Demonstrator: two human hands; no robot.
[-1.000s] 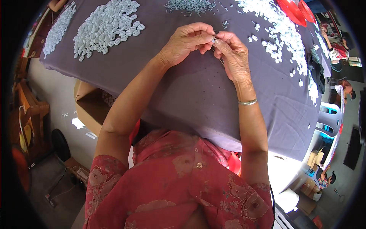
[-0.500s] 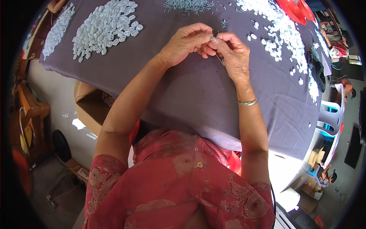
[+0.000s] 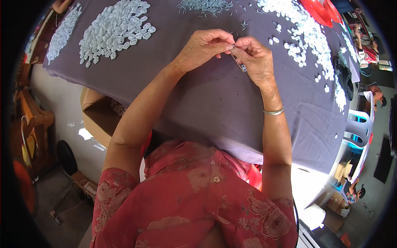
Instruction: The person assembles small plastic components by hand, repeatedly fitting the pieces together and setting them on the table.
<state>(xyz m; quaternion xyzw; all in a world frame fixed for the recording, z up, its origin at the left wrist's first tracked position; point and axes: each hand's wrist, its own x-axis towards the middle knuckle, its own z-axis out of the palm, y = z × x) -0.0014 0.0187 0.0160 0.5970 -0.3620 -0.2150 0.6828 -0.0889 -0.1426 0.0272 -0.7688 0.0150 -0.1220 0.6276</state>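
Above the dark tablecloth (image 3: 215,107), my left hand (image 3: 205,48) and my right hand (image 3: 254,61) meet fingertip to fingertip. Both are closed in a pinch around something small and dark, mostly hidden by the fingers. A thin tan strip (image 3: 237,62) slants down from beneath my right hand, with a small white piece with dark holes (image 3: 244,68) at its lower end. Just beyond the hands lie a few loose grey screws (image 3: 243,25). A larger heap of similar screws (image 3: 204,5) is at the far edge.
White oval plastic pieces (image 3: 113,33) are heaped at the far left, beside another pale pile (image 3: 64,33). More white pieces (image 3: 314,43) spread along the right, near a red basin (image 3: 316,12). An open cardboard box (image 3: 97,118) stands below the table's left edge. Another person's arm (image 3: 61,5) shows upper left.
Both hands stay pinched together; my right hand has shifted slightly right and nearer. The strip and white piece below it show more clearly now.
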